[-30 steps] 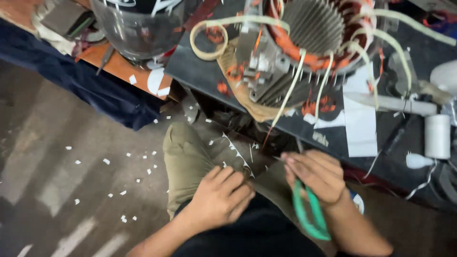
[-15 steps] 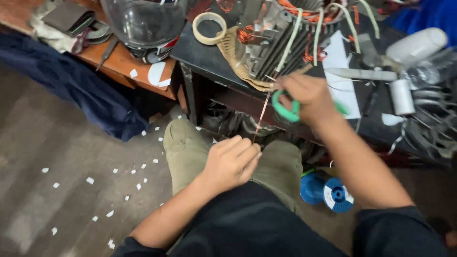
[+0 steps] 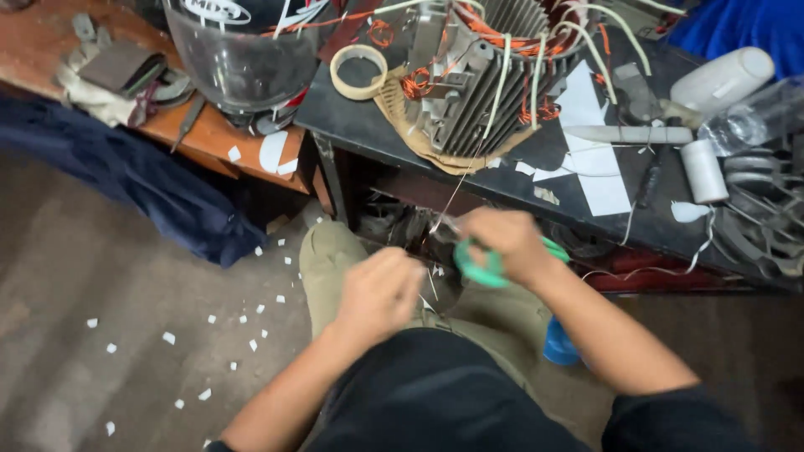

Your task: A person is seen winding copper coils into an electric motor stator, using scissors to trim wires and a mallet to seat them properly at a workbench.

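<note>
Right hand [image 3: 502,243] grips green scissors [image 3: 479,266] at a thin wire [image 3: 452,197]; left hand [image 3: 378,293] pinches the wire's end, cutting under way.

The right hand [image 3: 502,243] grips scissors [image 3: 479,266] with glossy green plastic handles. At twelve o'clock the motor stator [image 3: 469,92] shows dull ribbed grey metal and shiny copper wire. At eleven o'clock, the helmet visor [image 3: 234,63] is clear glossy plastic, on a worn wooden bench [image 3: 209,134].

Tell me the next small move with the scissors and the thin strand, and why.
Probably close the green-handled scissors on the thin strand: the right hand holds them beside it, and the left hand is just below.
</note>
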